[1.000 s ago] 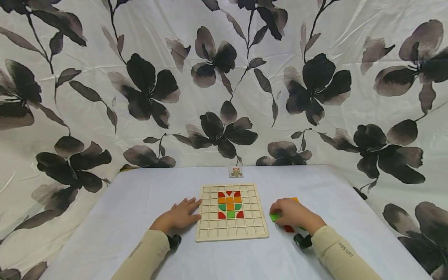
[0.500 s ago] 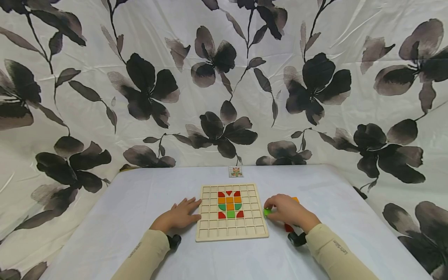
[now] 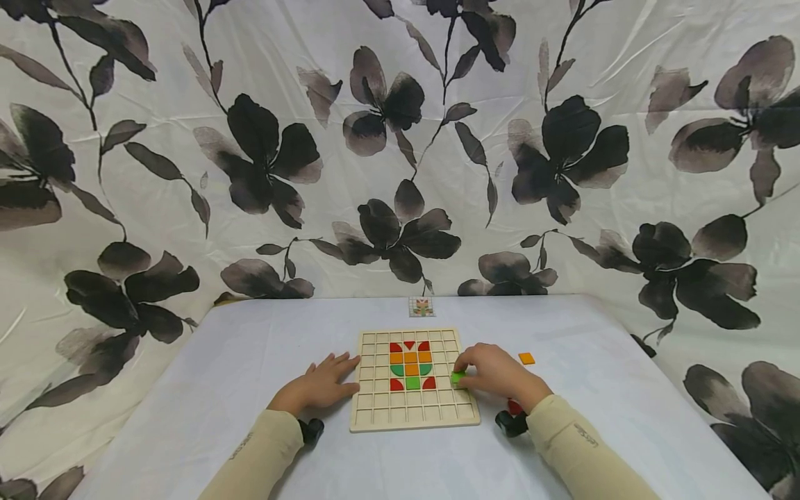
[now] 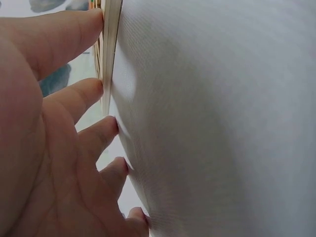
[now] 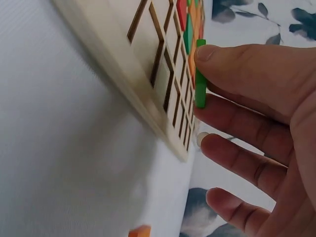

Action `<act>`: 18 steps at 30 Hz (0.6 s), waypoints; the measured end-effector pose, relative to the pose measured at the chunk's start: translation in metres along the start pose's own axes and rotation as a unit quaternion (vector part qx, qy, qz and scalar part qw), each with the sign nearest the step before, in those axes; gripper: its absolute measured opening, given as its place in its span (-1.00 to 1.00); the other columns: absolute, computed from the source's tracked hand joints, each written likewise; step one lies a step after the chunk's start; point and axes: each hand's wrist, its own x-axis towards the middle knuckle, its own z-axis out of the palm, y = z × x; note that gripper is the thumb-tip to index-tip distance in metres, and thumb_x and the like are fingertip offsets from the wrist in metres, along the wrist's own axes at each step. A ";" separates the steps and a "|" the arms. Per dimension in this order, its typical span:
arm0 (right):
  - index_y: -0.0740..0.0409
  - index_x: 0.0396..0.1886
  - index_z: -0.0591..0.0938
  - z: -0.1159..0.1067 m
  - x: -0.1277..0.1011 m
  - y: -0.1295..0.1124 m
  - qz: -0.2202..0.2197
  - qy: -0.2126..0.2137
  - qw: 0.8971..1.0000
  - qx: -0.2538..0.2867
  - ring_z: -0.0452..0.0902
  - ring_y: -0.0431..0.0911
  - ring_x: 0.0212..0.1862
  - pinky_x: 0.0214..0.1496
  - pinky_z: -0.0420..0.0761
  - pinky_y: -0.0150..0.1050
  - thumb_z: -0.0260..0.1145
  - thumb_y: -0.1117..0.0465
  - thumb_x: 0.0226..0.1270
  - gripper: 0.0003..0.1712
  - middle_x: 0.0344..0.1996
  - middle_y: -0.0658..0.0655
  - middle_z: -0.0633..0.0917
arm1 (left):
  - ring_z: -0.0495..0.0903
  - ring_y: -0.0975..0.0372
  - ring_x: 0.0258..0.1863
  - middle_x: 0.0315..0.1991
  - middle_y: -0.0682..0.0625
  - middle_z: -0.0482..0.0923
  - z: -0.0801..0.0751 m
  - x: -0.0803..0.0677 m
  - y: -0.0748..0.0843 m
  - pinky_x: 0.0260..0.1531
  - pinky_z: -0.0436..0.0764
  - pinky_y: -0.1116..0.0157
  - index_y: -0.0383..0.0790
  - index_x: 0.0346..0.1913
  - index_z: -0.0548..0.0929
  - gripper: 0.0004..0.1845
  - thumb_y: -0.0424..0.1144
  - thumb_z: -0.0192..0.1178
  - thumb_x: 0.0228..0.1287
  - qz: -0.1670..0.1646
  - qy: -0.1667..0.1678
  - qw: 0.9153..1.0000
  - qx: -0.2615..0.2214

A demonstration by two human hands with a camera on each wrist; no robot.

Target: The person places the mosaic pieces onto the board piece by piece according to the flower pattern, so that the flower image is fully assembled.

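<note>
- The right hand (image 3: 496, 375) pinches a thin, flat green tile (image 3: 458, 377) between thumb and forefinger, just right of center in the head view, above the right-hand cells of the board (image 3: 375, 410); the right wrist view shows the tile (image 5: 200, 74) edge-on, held by the fingertips (image 5: 210, 52).
- The left hand (image 3: 321, 383) lies flat with fingers straight, their tips touching the board's left edge (image 4: 111, 49); it holds nothing.
- The board is pale wood, square, cut into a grid of shallow cells. Its middle carries a pattern of red quarter-rounds, orange squares and green pieces.
- An orange square (image 3: 527, 358) lies on the table (image 3: 187, 417) to the right of the right hand.
- A red piece (image 3: 514, 406) peeks out below the right wrist.
- A small card (image 3: 421, 307) stands at the table's far edge.
- A smooth pale cloth covers the table; a wrinkled floral sheet (image 3: 400, 139) hangs behind.
</note>
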 end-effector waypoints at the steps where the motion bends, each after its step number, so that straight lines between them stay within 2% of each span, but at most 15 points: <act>1: -0.09 -0.26 0.74 0.001 0.001 -0.001 -0.004 0.000 1.000 -0.001 0.53 -0.14 -0.14 0.07 0.55 -0.12 0.46 0.07 0.16 -0.85 -0.28 -0.16 0.71 | 0.00 -0.20 0.50 0.49 -0.16 0.16 0.000 0.000 0.000 0.38 -0.06 -0.33 -0.09 0.46 0.28 -0.30 0.09 0.13 0.32 0.000 0.000 1.000 -0.001; 9: -0.06 -0.31 0.76 0.010 0.011 -0.011 -0.030 -0.005 1.000 -0.008 0.53 -0.16 -0.16 0.09 0.51 -0.10 0.44 0.08 0.19 -0.89 -0.31 -0.15 0.73 | 0.00 -0.19 0.50 0.49 -0.15 0.16 0.001 0.000 -0.001 0.38 -0.07 -0.33 -0.07 0.46 0.28 -0.29 0.09 0.14 0.31 0.000 0.000 1.000 -0.004; 18: -0.03 -0.30 0.78 0.016 0.016 -0.016 -0.051 0.000 0.998 -0.031 0.58 -0.14 -0.11 0.09 0.55 -0.09 0.43 0.08 0.20 -0.88 -0.25 -0.10 0.75 | -0.01 -0.18 0.51 0.50 -0.14 0.15 0.000 -0.001 -0.001 0.38 -0.08 -0.33 -0.06 0.46 0.27 -0.30 0.09 0.12 0.33 -0.004 -0.002 1.000 -0.004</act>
